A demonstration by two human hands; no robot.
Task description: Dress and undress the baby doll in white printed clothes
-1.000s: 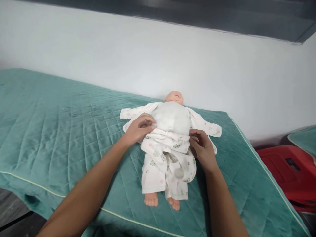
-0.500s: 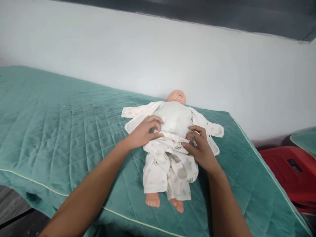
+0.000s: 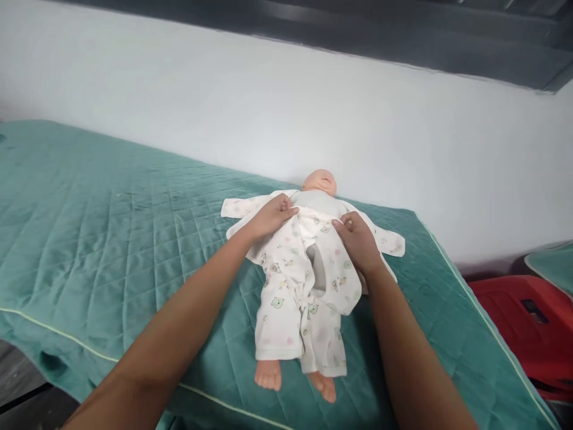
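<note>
A baby doll (image 3: 319, 181) lies on its back, head toward the wall and bare feet toward me. It wears white printed baby pants (image 3: 284, 298) with an open slit at the crotch. My left hand (image 3: 273, 216) pinches the waistband at one side, and my right hand (image 3: 359, 240) grips it at the other. The waistband is stretched up over the doll's grey cloth torso (image 3: 316, 200). Beneath the doll a white baby jacket (image 3: 242, 207) lies spread, its sleeves out to both sides.
A quilted green cover (image 3: 111, 239) with pale piping drapes the bed under the doll. Behind it stands a white wall (image 3: 224, 101) with a dark band above. A red plastic object (image 3: 514, 316) is beyond the bed's right edge.
Both hands have moved up toward the doll's chest, drawing the pants' waistband from the lower belly to high on the torso. The crotch slit now shows more openly.
</note>
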